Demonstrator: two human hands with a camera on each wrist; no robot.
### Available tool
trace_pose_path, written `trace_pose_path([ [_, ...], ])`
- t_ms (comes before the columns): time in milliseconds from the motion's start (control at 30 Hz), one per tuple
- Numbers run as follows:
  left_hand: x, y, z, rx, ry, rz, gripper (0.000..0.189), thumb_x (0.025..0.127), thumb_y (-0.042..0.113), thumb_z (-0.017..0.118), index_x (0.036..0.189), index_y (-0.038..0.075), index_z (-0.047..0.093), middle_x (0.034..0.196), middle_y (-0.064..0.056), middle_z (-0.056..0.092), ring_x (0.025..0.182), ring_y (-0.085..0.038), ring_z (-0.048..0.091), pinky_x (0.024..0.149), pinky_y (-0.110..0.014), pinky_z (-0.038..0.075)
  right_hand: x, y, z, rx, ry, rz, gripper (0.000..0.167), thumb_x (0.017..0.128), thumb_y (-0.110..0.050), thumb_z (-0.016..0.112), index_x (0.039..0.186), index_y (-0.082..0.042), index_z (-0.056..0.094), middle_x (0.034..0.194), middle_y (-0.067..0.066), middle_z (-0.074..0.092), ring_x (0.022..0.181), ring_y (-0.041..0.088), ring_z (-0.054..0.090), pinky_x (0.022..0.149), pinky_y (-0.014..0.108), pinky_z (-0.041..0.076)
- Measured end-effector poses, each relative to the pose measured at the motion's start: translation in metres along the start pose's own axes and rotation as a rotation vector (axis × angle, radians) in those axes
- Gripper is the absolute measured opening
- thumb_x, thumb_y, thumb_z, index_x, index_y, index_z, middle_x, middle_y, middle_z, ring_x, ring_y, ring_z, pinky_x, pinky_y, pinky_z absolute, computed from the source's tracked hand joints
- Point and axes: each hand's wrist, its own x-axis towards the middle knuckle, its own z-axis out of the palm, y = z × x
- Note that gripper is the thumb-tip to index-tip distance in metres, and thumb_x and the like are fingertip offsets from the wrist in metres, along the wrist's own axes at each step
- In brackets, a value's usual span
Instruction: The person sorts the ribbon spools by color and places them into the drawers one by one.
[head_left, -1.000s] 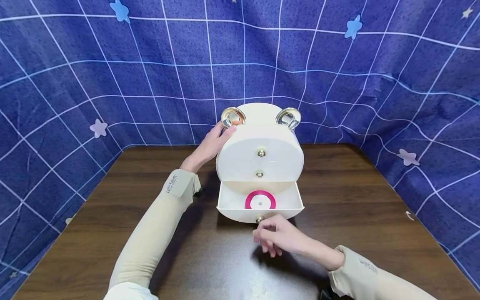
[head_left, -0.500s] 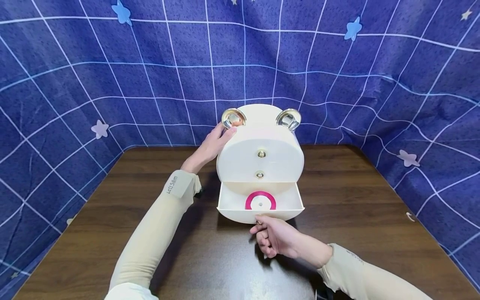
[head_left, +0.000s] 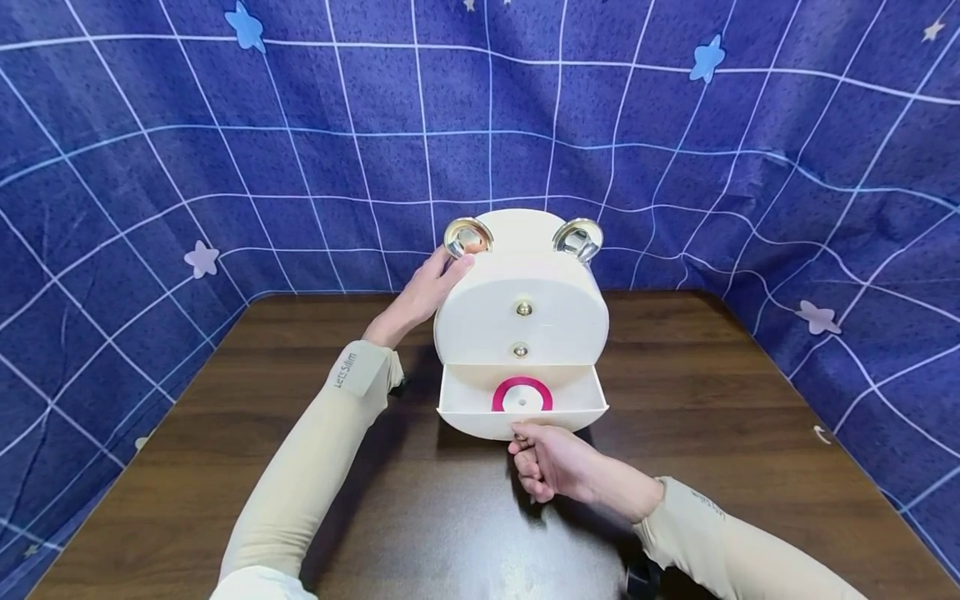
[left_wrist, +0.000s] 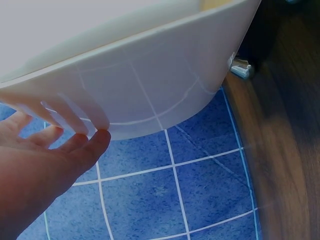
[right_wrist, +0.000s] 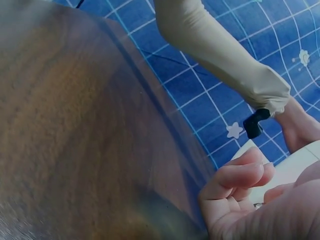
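Note:
A white rounded drawer box (head_left: 480, 321) with two metallic, ear-like cups on top stands on the table. Its bottom drawer (head_left: 468, 422) is pulled out and holds a ribbon spool (head_left: 522, 383) with a magenta ring round a white centre. My left hand (head_left: 420, 296) rests on the box's left side near the top, its extended fingertips touching the wall in the left wrist view. With thumb and index finger, my right hand (head_left: 555, 465) pinches the bottom drawer's small knob, which the fingers mostly hide; the other fingers are curled in.
Two gold knobs mark the upper fronts, one the upper knob (head_left: 523, 308) and below it the lower knob (head_left: 520, 351). Behind the dark wooden table (head_left: 322, 533) hangs a blue curtain (head_left: 375, 167) with white grid lines and stars.
My right hand has gone from hanging loosely beside the bottom knob to pinching it. The bottom drawer has slid slightly inward with the spool. My left hand stays in place.

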Motion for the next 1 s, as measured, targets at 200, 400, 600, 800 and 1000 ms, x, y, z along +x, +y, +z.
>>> trace_pose_path([
  [200,0.0,0.0,0.0,0.008,0.003,0.004,0.056,0.098,0.053,0.044,0.145,0.022,0.038,0.134,-0.01,0.055,0.116,-0.024,0.057,0.104,-0.042,0.044,0.006,-0.003,-0.005,-0.022,-0.009,-0.011,0.03,0.101,-0.038,0.034,0.086,-0.013,0.042,0.053,-0.005,0.034,0.043,0.009,0.04,0.044,0.021,0.03],
  [400,-0.001,0.002,-0.002,-0.011,-0.004,0.02,0.057,0.096,0.056,0.045,0.144,0.026,0.038,0.133,-0.006,0.055,0.114,-0.021,0.059,0.102,-0.041,0.045,0.012,-0.009,-0.009,-0.04,0.002,-0.02,0.031,0.102,-0.038,0.033,0.086,-0.013,0.042,0.053,-0.005,0.033,0.043,0.01,0.04,0.044,0.021,0.03],
  [600,0.0,0.001,-0.002,-0.024,-0.018,0.014,0.059,0.096,0.058,0.044,0.145,0.028,0.035,0.129,-0.006,0.058,0.108,-0.021,0.063,0.099,-0.04,0.047,0.019,-0.015,-0.014,-0.041,0.014,-0.014,0.031,0.103,-0.037,0.03,0.086,-0.013,0.04,0.053,-0.004,0.032,0.043,0.011,0.038,0.045,0.023,0.029],
  [800,0.0,-0.001,-0.001,-0.01,-0.004,0.023,0.057,0.096,0.056,0.044,0.143,0.024,0.039,0.13,-0.006,0.058,0.111,-0.021,0.061,0.101,-0.04,0.046,0.028,-0.02,-0.019,-0.041,0.017,-0.015,0.032,0.103,-0.039,0.03,0.085,-0.013,0.04,0.052,-0.005,0.032,0.044,0.01,0.039,0.045,0.022,0.03],
  [1000,-0.001,0.0,-0.001,-0.012,-0.005,0.023,0.057,0.097,0.055,0.045,0.142,0.022,0.04,0.133,-0.006,0.055,0.114,-0.021,0.059,0.102,-0.04,0.044,0.038,-0.025,-0.024,-0.057,0.042,-0.027,0.032,0.103,-0.038,0.03,0.086,-0.013,0.04,0.052,-0.004,0.031,0.045,0.011,0.039,0.045,0.023,0.031],
])
